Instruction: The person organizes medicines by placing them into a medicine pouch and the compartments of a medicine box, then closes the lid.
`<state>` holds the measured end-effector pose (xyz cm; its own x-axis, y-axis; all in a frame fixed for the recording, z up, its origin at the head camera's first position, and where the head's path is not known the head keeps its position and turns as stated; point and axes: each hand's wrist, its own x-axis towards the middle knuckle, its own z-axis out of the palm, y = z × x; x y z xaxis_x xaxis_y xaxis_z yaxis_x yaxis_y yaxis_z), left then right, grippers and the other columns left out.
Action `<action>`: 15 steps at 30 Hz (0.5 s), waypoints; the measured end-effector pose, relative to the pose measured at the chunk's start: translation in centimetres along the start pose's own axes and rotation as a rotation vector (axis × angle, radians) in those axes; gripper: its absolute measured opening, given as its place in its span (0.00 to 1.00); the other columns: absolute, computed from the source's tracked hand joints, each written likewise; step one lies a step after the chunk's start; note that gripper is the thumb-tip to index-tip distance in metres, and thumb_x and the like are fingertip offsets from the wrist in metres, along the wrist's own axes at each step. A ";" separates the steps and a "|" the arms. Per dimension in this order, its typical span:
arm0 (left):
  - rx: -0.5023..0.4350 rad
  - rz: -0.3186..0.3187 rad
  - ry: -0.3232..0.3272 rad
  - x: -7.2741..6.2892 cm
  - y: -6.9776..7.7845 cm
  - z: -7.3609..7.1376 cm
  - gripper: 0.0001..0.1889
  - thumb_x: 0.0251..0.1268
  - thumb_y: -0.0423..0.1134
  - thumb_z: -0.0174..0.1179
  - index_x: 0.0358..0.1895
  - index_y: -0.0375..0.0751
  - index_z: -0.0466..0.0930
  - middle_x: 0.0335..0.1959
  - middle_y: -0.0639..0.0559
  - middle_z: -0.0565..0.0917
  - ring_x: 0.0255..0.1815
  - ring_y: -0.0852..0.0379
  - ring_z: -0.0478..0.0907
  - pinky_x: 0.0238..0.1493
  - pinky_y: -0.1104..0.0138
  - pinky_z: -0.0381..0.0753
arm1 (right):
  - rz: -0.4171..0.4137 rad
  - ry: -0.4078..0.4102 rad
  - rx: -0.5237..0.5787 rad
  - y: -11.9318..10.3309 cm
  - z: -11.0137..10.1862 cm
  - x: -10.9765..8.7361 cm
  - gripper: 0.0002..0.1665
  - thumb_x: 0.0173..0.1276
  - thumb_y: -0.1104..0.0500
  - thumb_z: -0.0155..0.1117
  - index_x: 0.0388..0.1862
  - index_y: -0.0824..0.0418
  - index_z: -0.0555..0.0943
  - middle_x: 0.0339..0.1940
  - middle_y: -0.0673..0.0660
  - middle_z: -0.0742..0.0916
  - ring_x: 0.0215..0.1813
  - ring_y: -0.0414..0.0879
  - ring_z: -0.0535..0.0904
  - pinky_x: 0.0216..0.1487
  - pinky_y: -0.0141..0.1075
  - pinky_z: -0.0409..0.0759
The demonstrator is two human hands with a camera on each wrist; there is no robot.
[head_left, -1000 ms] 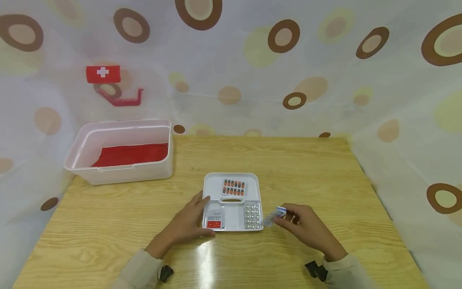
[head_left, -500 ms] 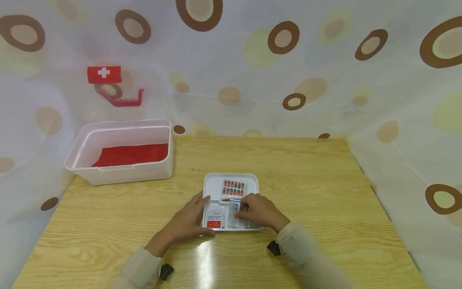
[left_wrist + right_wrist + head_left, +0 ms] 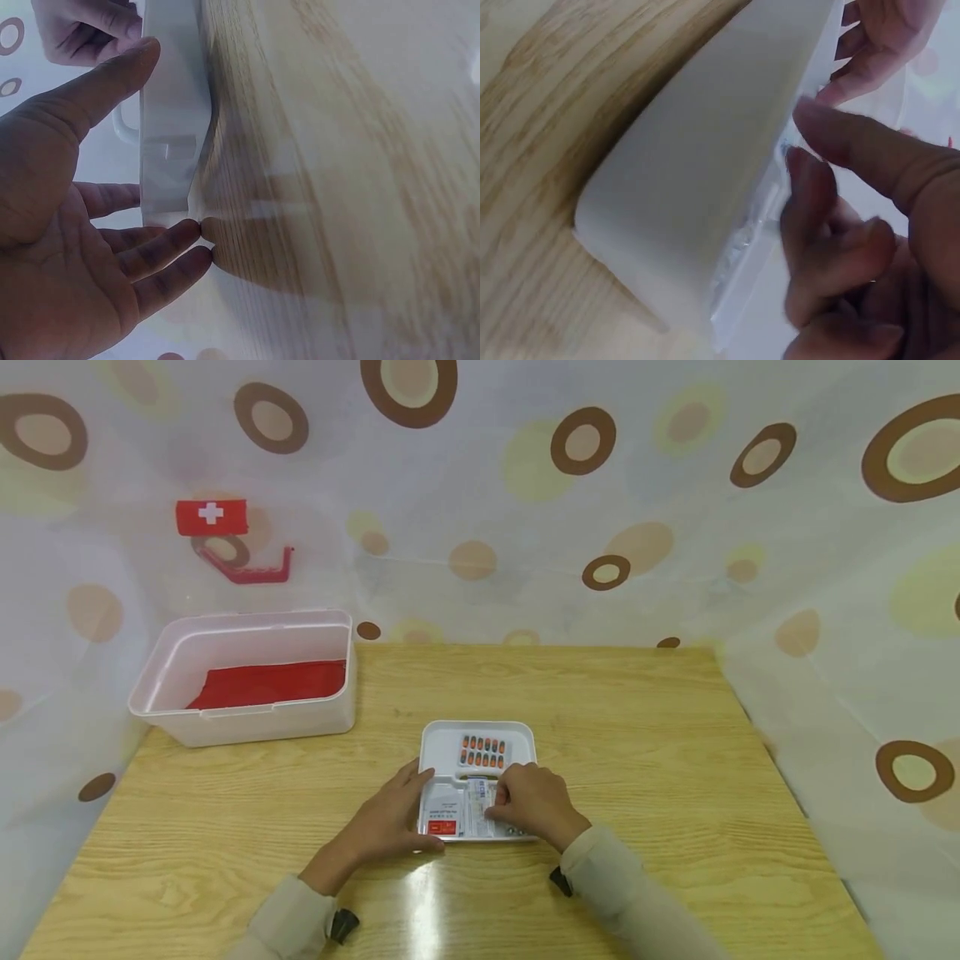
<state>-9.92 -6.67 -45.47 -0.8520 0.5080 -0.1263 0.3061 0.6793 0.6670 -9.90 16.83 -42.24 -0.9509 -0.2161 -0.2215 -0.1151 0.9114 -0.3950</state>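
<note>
A white divided tray [image 3: 435, 752] with a handle slot lies on the table. My left hand [image 3: 386, 820] rests against its left side, fingers and thumb extended along the outer wall. My right hand [image 3: 536, 802] reaches over the right compartment, thumb and forefinger at the right edge of a clear packet [image 3: 477, 802] with blue print, which lies in the middle of the front section. Beside it on the left sit red-and-white sachets [image 3: 442, 821]. A blister pack of orange-and-dark capsules [image 3: 483, 750] lies in the rear section. My right hand mostly hides a silver tablet blister pack [image 3: 516, 832].
A translucent white bin [image 3: 255, 727] with a red cloth [image 3: 273, 683] inside stands at the back left of the wooden table [image 3: 637, 718]. Behind it is a patterned sheet with a red cross label [image 3: 212, 517] and a red handle [image 3: 258, 576].
My right hand has carried the clear packet leftward from beside the tray and laid it in the front section. The left hand has stayed at the tray's side.
</note>
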 end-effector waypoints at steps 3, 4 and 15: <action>0.004 0.007 0.003 0.0 0.0 0.0 0.55 0.43 0.50 0.80 0.74 0.31 0.61 0.79 0.35 0.58 0.78 0.36 0.59 0.73 0.43 0.67 | -0.068 0.023 -0.012 -0.2 0.1 -0.2 0.13 0.56 0.50 0.77 0.24 0.52 0.81 0.16 0.44 0.78 0.21 0.39 0.70 0.22 0.33 0.63; 0.006 0.008 0.004 0.1 0.1 0.0 0.55 0.43 0.50 0.80 0.74 0.31 0.61 0.79 0.35 0.58 0.78 0.36 0.59 0.73 0.43 0.67 | -0.097 0.021 -0.018 -0.2 0.2 -0.3 0.11 0.58 0.50 0.76 0.28 0.53 0.83 0.17 0.44 0.78 0.22 0.39 0.70 0.22 0.33 0.64; 0.091 0.045 0.041 0.7 -0.3 -1.0 0.46 0.41 0.57 0.79 0.61 0.31 0.74 0.78 0.30 0.58 0.79 0.31 0.52 0.75 0.37 0.57 | -0.101 0.055 0.056 1.8 -1.3 -2.8 0.17 0.59 0.48 0.75 0.42 0.56 0.83 0.18 0.43 0.77 0.20 0.37 0.68 0.21 0.29 0.63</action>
<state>-11.01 -7.06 -44.96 -0.8529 0.5179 -0.0662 0.3801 0.7028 0.6014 -7.83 19.54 -41.14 -0.9497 -0.2850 -0.1297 -0.1964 0.8649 -0.4620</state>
